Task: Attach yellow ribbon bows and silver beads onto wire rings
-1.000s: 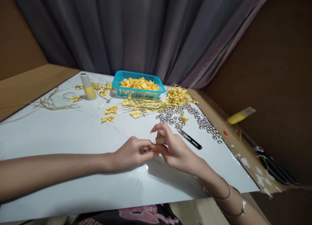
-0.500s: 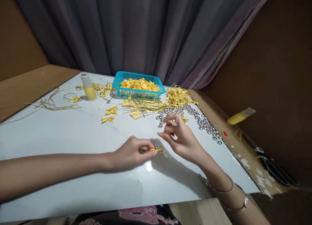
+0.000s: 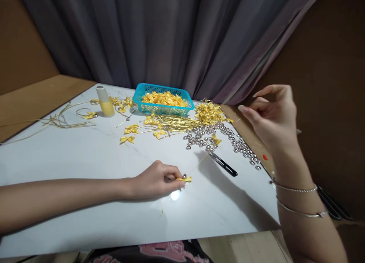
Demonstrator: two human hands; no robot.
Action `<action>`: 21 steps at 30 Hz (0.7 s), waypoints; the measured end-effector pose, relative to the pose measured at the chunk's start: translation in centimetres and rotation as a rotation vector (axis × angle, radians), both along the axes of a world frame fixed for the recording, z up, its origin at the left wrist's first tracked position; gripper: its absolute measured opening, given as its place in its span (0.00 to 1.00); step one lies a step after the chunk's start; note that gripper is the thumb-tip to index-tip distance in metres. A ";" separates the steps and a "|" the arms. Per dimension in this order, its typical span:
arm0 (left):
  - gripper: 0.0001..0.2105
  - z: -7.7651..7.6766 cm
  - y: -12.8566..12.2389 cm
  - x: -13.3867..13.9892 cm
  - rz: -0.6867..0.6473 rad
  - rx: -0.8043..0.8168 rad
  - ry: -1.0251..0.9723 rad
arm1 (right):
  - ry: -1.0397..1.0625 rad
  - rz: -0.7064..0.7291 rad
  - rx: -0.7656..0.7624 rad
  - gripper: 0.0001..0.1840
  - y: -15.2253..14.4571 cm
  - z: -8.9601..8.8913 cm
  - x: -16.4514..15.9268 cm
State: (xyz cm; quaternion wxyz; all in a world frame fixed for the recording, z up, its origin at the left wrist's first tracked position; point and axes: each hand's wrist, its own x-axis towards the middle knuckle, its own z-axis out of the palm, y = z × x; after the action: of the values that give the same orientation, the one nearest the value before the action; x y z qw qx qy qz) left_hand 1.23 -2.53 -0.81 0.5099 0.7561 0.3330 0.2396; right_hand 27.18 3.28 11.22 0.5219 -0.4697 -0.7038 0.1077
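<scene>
My left hand [image 3: 161,179] rests low over the white table, thumb and forefinger pinching a small yellow ribbon bow [image 3: 187,179]. A silver bead [image 3: 184,176] sits against the bow. From there a fine thread [image 3: 198,164] slants up toward my right hand [image 3: 272,120], which is raised at the right with curled fingers. It appears to pinch the thread; a needle, if any, is too small to make out. Black-handled thread snips [image 3: 224,165] lie on the table between the hands, below loose silver beads [image 3: 199,135].
A blue basket [image 3: 164,110] of yellow bows stands at the back, near a heap of bows [image 3: 210,113] and gold cords [image 3: 178,123]. A yellow thread spool [image 3: 105,101] stands at left. Large dark scissors [image 3: 333,204] lie beyond the right edge, partly behind my arm.
My right hand has moved up and to the right, away from the bow, with the thread stretching out behind it. The snips have come into sight. My left hand stays nearly still.
</scene>
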 end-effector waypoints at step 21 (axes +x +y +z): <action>0.11 0.1 -0.1 -0.2 -0.105 0.097 0.011 | 0.011 -0.092 -0.012 0.18 0.7 -1.7 3.8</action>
State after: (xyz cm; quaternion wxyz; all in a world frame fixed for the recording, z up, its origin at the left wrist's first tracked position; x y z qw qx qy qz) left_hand 0.99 -2.61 -0.75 0.4825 0.7977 0.2836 0.2244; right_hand 30.99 3.97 9.52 0.5271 -0.5043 -0.6779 0.0904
